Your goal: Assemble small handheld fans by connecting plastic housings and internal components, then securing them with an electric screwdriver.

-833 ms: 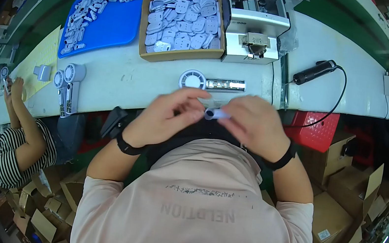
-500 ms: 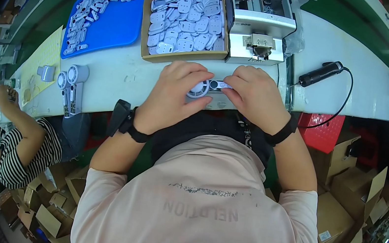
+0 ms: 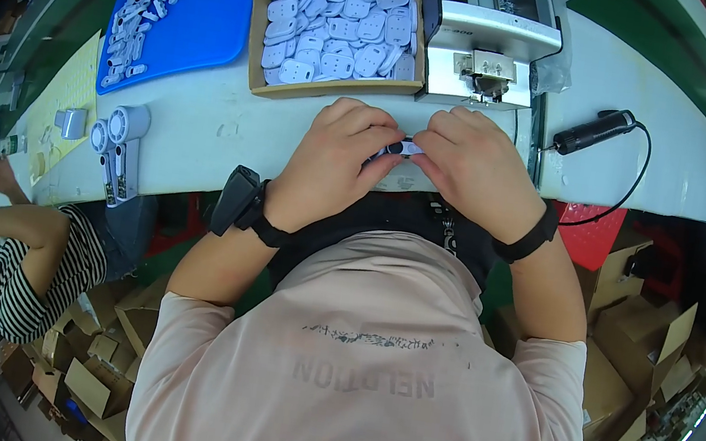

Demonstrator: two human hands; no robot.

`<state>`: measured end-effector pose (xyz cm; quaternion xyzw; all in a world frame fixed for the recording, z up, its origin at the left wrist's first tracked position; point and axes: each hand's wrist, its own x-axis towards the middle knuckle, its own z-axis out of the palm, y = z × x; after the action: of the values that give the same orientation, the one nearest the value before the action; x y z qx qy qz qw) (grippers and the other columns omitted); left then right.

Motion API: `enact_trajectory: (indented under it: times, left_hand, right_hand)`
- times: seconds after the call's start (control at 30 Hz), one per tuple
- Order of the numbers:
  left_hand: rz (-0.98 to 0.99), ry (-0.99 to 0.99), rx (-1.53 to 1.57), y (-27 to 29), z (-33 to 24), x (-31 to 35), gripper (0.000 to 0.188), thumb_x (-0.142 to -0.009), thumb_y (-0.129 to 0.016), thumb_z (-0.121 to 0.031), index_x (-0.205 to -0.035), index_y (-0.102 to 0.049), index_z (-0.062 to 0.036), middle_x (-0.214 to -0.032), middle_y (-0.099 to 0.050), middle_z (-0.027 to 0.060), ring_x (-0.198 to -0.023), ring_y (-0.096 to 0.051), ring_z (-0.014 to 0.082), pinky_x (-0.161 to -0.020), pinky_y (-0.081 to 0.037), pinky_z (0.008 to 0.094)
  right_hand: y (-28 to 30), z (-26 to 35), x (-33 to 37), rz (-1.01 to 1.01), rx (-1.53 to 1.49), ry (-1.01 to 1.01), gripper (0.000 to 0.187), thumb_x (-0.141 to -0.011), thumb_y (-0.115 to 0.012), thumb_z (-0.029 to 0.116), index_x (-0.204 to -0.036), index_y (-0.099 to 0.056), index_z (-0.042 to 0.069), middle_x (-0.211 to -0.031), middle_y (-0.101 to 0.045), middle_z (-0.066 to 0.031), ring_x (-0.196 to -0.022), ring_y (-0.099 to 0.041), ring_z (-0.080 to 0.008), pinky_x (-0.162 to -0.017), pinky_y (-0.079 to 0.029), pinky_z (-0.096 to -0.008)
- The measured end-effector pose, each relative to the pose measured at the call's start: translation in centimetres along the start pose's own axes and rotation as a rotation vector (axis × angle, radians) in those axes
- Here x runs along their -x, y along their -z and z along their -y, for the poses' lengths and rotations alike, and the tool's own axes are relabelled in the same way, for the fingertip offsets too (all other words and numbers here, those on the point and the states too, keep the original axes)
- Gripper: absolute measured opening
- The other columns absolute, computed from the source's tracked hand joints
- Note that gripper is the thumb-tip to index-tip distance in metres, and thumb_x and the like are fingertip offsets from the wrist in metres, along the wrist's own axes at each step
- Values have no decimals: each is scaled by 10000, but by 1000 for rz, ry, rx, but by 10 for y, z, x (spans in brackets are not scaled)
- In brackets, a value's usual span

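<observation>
Between left grip [image 3: 333,156] and right grip [image 3: 475,173]; pale piece [image 3: 409,147].

On my remote feed, the left hand [image 3: 335,153] and right hand [image 3: 475,173] grip a pale piece [image 3: 408,148] in front of the carton [image 3: 335,90], a blue tray [image 3: 195,29] to its left.

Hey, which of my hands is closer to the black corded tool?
Your right. The right hand is left of the black corded tool, slightly nearer you and not touching it; the left hand is farther left, beyond the right one.
</observation>
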<state>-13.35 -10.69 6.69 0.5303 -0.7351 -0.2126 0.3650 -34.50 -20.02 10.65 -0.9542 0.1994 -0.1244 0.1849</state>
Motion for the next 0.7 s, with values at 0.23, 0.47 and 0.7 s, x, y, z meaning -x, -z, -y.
enact_trajectory:
  times: [0.23, 0.47, 0.7]
  left_hand:
    - [-10, -16, -10, 0, 3, 2, 258, -824, -802, -89, -1060, -721, -23, -1111, -687, 105, -1042, -613, 330, -914, -503, 420]
    - [18, -45, -5, 1, 5, 0, 268, -817, -801, -82, -1065, -717, -25, -1102, -691, 102, -1032, -616, 329, -899, -509, 416]
    - [-24, -54, -50, -6, 7, 2, 271, -800, -800, -98, -1047, -708, -38, -1079, -672, 76, -1023, -606, 301, -901, -492, 409]
  right_hand:
    - [-7, -3, 0, -22, -41, 1, 191, -816, -787, 135, -960, -696, 48, -923, -616, -77, -901, -633, -288, -801, -538, -395]
    - [-3, -2, 1, 5, -32, -4, 193, -809, -792, 128, -956, -697, 48, -923, -618, -76, -896, -632, -286, -793, -540, -388]
    - [-11, -6, 1, -39, -62, -4, 191, -794, -803, 116, -943, -702, 50, -918, -617, -74, -875, -624, -280, -782, -535, -384]
